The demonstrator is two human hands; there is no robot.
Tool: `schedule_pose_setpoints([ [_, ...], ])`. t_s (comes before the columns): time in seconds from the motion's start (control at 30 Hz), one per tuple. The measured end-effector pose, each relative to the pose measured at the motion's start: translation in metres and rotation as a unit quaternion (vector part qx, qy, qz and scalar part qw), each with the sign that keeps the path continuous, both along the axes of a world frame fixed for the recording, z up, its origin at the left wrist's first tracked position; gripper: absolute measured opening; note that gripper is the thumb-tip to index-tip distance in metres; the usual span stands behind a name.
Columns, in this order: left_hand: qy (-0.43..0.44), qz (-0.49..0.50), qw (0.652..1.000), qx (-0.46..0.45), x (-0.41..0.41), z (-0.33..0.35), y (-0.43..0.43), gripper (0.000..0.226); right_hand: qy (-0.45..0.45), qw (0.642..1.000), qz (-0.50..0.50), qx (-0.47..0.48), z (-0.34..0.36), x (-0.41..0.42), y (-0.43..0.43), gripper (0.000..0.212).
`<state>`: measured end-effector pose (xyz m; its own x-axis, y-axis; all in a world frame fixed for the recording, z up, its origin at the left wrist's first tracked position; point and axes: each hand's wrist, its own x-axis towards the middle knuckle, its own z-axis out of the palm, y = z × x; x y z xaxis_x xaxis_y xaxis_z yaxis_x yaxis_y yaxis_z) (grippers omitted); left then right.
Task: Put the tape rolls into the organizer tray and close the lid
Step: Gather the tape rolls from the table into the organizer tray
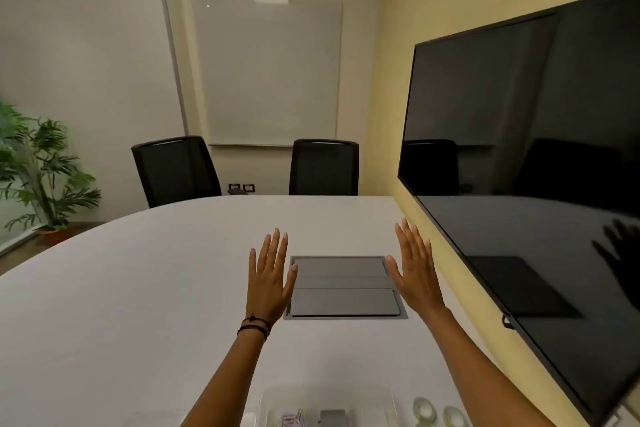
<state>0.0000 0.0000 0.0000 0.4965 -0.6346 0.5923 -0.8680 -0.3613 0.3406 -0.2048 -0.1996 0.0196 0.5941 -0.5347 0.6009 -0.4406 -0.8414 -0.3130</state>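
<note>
Both my hands are raised flat above the white table, fingers spread, holding nothing. My left hand [268, 279] has dark bands at the wrist; my right hand [414, 270] hovers further right. At the bottom edge, between my forearms, lies a clear plastic organizer tray [273, 406] with a few small items inside, only partly in view. Two clear tape rolls [423, 407] [454, 417] lie on the table just to the right of the tray, past my right forearm. I cannot see the tray's lid.
A grey cable-port cover [343, 288] is set flush into the white table [138, 305] between my hands. A large black screen [536, 149] hangs on the right wall, close to the table. Two black chairs [175, 168] [323, 166] stand at the far side; a plant [41, 166] at left.
</note>
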Motion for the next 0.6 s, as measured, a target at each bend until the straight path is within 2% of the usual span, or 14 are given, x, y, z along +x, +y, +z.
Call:
schedule_pose_setpoints([
  [0.5, 0.077, -0.022, 0.988, 0.134, -0.028, -0.103, 0.025, 0.068, 0.078, 0.991, -0.006, 0.106, -0.107, -0.024, 0.037, 0.063],
  [0.6, 0.094, -0.032, 0.983, 0.156, -0.031, -0.124, 0.033, 0.076, 0.095, 0.987, -0.006, 0.129, -0.127, -0.029, 0.044, 0.062],
])
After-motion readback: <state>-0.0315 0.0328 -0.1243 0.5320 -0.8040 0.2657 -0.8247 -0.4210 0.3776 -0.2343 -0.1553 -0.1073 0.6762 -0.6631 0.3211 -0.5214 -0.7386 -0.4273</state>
